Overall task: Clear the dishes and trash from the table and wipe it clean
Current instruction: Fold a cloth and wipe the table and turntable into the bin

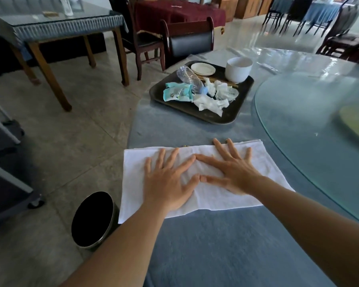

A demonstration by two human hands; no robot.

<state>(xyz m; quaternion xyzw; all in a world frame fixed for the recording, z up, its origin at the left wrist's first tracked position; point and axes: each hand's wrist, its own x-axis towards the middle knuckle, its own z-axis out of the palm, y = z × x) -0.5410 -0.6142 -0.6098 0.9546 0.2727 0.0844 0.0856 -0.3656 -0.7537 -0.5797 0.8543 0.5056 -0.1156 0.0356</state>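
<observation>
Both hands flat on a white rectangular cloth [205, 175] spread at the centre of the frame, on the round bench covered in blue-grey cloth under clear plastic [205, 245]. Left hand [168, 181] fingers spread and straight, palm pressing the cloth's left half; right hand [230, 172] likewise spread and flat on the right half. The index fingertips touch and so do the thumb tips, neither hand pinching anything. A few small crumbs [184, 145] lie just beyond the cloth's far edge.

Upper centre: dark rectangular plastic tray [174, 105] on the bench, holding a white round bowl [238, 69], stacked small white saucers [203, 69], wooden chopsticks [216, 77], a crushed clear plastic bottle with blue cap [190, 78], teal-and-white wrappers [176, 92] with print too small to read, and crumpled white tissues [211, 102].

Right: round glass turntable [298, 121]. Lower left, on the floor: round black bin with metal rim [93, 219], beside the bench edge. Upper centre: dark wooden chair [189, 38] at the bench.
</observation>
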